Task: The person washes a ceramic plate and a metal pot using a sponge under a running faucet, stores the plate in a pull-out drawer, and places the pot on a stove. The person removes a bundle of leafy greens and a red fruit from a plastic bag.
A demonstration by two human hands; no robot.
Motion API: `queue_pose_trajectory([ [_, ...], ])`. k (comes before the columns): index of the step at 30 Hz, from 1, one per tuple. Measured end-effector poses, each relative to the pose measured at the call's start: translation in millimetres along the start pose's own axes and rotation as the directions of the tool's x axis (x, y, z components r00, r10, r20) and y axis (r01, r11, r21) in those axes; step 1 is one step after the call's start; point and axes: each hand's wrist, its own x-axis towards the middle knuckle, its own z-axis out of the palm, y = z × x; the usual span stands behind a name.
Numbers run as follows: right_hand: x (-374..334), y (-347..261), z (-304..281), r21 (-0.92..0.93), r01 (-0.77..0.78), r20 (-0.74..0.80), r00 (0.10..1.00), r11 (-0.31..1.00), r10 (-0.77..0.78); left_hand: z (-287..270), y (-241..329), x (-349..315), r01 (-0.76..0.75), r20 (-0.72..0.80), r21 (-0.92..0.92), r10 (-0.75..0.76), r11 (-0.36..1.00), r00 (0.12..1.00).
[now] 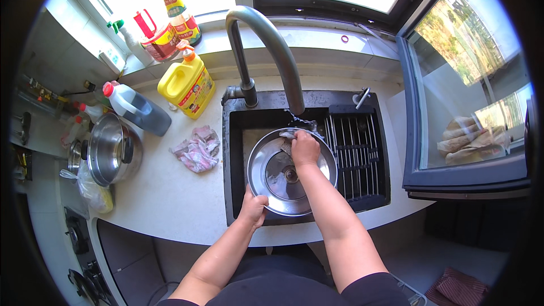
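Steel dish (pixel 267 182) being wiped, centre of frame.
Edge is clamped by left hand (pixel 253 207); grey wad (pixel 288 134) is pinched by right hand (pixel 305 148). Even, overlapping strokes should be used.

Small print stands on the red-and-yellow label (pixel 197 93) of the yellow jug (pixel 174 82), on the red-and-yellow wrap (pixel 163 43) of the big bottle (pixel 139 8) and on the tall bottle (pixel 173 1) beside it; none reads clearly.

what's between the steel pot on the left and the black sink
In the head view, a crumpled pink-and-white cloth lies on the white countertop between the steel pot and the black sink.
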Motion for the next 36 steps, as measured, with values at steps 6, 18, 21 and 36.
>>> queue_pose_trajectory([
  [6,-18.1,-26.6,0.7,0.24,0.177,0.117,0.971,0.955,-0.21,6.4,4.4,-0.3,0.048,0.092,0.059,-0.053,0.997,0.994],
  [18,-31.9,-29.6,3.8,0.338,0.285,0.282,0.878,0.897,-0.386,-1.5,5.4,-10.7,-0.009,-0.006,0.01,0.009,1.0,1.0],
  [21,-22.1,-3.5,-1.3,0.098,0.293,0.375,0.874,0.951,-0.308,-15.7,-9.7,-6.4,-0.012,-0.044,-0.039,0.011,0.999,0.999],
  [36,-37.9,-22.3,-14.2,-0.013,0.307,0.363,0.888,0.952,-0.282,-12.1,-18.7,-8.7,-0.001,0.047,0.007,0.0,1.0,0.999],
])
